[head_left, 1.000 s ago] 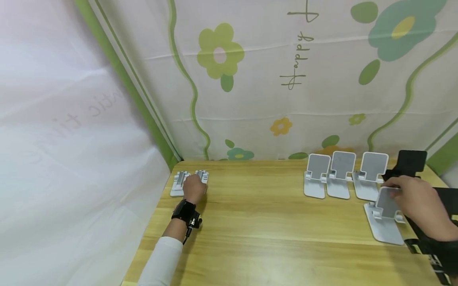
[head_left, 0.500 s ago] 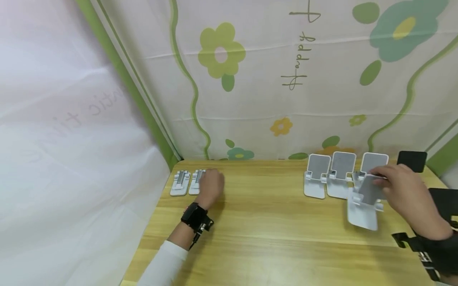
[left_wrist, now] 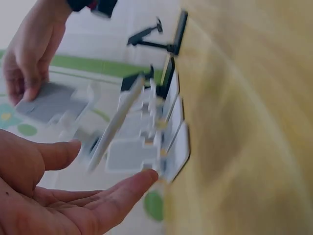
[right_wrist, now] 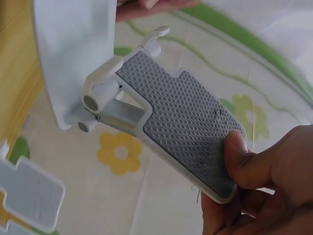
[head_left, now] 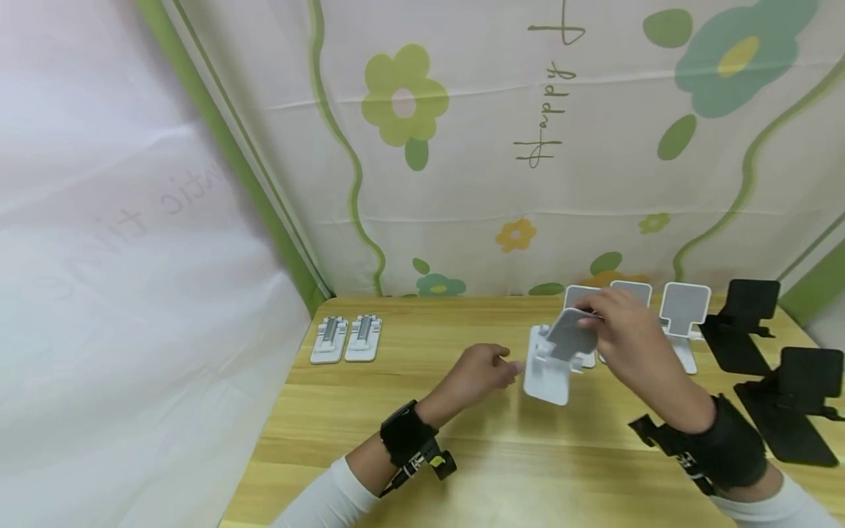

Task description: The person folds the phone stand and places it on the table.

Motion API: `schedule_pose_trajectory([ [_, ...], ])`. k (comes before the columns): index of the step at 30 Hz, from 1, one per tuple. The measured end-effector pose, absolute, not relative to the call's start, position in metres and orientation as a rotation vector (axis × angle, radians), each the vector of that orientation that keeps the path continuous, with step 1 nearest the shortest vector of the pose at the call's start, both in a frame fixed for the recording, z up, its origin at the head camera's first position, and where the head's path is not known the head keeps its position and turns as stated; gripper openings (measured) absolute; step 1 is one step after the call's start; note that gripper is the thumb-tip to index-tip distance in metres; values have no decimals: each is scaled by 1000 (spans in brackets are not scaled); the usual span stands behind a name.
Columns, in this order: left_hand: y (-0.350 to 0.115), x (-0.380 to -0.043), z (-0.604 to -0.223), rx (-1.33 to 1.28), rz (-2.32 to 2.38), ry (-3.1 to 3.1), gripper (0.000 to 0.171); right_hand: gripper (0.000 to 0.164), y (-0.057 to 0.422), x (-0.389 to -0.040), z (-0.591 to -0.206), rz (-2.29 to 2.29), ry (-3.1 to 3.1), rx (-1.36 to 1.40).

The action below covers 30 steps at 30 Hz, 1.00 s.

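A white folding phone stand [head_left: 547, 378] with a grey ridged pad hangs tilted above the table. My right hand [head_left: 627, 341] pinches the top edge of its pad; in the right wrist view the thumb [right_wrist: 237, 156] lies on the grey surface. My left hand [head_left: 478, 375] is beside the stand's base, thumb and fingers spread apart. In the left wrist view, the base [left_wrist: 117, 122] is just beyond those fingers [left_wrist: 122, 193], and I cannot tell whether they touch. Behind my right hand, several unfolded white stands [head_left: 685, 308] are partly hidden.
Two folded white phone stands [head_left: 328, 339] lie at the table's far left corner. Two black unfolded stands [head_left: 752, 301] are at the right side. A flower-patterned curtain [head_left: 462, 183] hangs behind the wooden table [head_left: 429, 469].
My right hand has lifted the white stand from the right and carried it leftward to mid-table. My left hand has left the folded stands and moved right, toward the carried stand.
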<state>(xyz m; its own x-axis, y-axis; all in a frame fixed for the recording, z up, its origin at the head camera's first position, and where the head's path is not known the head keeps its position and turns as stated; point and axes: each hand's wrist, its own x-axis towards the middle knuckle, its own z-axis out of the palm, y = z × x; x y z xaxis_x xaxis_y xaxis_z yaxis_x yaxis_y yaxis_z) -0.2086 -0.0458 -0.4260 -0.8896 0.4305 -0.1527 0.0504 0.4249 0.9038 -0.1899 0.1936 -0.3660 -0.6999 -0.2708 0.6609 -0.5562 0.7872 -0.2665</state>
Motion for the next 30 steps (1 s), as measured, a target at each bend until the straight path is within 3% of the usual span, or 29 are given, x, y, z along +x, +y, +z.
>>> schedule_pose_trajectory([
  [6,-41,-204,-431,418,1570,2273,24,18,166,-184,-366,671,-2373,657],
  [8,-42,-204,-432,396,1608,2272,21,17,161,-183,-365,669,-2374,653],
  [17,-46,-203,-428,272,1733,2168,22,23,158,-184,-361,744,-2377,659],
  [24,-47,-202,-418,207,1832,2007,28,57,172,-190,-364,1125,-2481,658],
  [30,-44,-197,-413,212,1856,1915,30,45,172,-194,-371,1373,-2489,747],
])
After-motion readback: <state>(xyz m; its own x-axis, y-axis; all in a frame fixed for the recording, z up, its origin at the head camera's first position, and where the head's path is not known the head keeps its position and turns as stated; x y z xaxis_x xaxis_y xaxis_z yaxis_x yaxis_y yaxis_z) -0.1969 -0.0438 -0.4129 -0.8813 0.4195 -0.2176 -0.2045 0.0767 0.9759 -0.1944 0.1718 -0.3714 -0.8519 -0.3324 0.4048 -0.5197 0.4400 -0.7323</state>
